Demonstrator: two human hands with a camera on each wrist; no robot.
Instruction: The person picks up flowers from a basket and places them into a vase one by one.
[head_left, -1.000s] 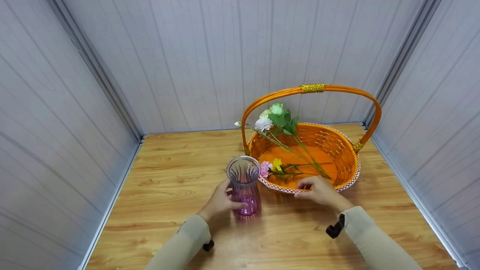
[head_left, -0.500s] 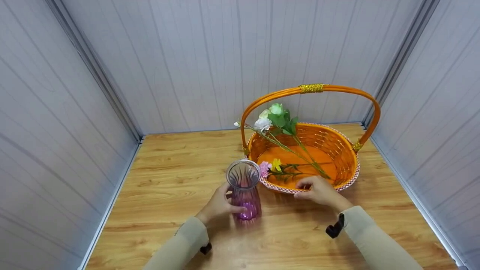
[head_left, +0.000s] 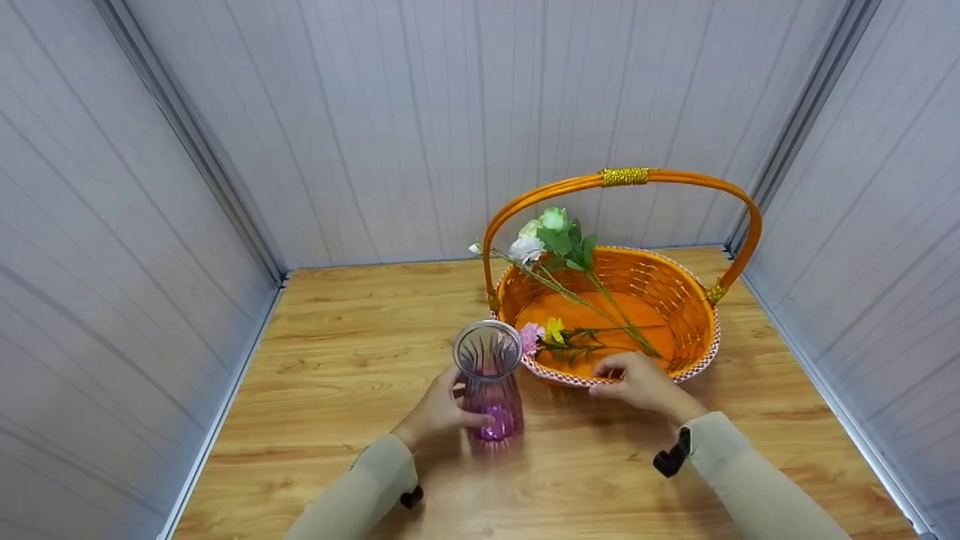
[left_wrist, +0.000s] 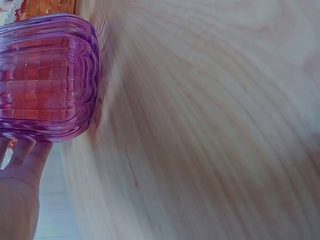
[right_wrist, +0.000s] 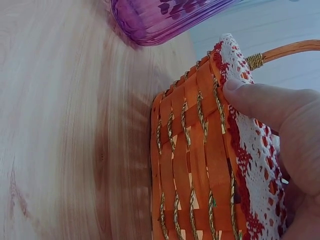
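Observation:
A ribbed glass vase [head_left: 491, 382], clear at the mouth and purple toward its base, stands upright left of the basket. My left hand [head_left: 441, 411] grips its lower side, thumb across the front; in the left wrist view the fingers [left_wrist: 31, 155] lie along the purple glass. An orange woven basket [head_left: 686, 304] with a tall arched handle stands on the right, and my right hand [head_left: 637, 384] pinches its near rim. The right wrist view has the thumb [right_wrist: 250, 97] on the white and red lace edging [right_wrist: 250, 160], the other fingers over the rim and partly hidden.
White roses [head_left: 527, 247] with long green stems lean over the basket's back left rim. A pink flower [head_left: 531, 337] and a yellow flower [head_left: 553, 328] lie inside at the left. Pale panel walls [head_left: 375, 135] surround the wooden table [head_left: 337, 315] on three sides.
The vase and my left hand have shifted slightly toward me since a second ago, and have stayed about still over the last half second. My right hand keeps its place on the rim.

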